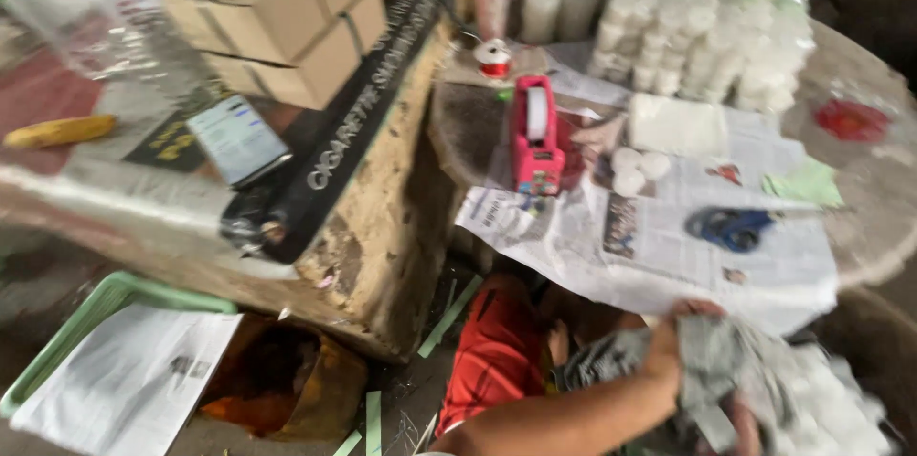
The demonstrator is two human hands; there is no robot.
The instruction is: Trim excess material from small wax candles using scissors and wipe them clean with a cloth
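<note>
Newspaper-covered table [669, 255] before us: we see one hand [683, 327], which one unclear, clenched on a grey crumpled sheet [726, 360] at the near edge; blue scissors [731, 227] lie just beyond, handles toward us.

The tape dispenser [537, 136] stands on the surface [874, 198], at the far left edge of the newspaper [659, 246] that is spread there. To the right of the tape dispenser, three small round discs [638, 169] lie close together on the newspaper, and further right lie the scissors [731, 227]. Behind the tape dispenser sits a small spool [494, 58], and behind it to the right is a stack of wrapped packs [702, 26]. To the left of the tape dispenser, stacked cardboard boxes [277, 17] rest on a lower ledge. Before it, near the bottom edge, a hand [693, 341] grips crumpled paper [735, 365].
</note>
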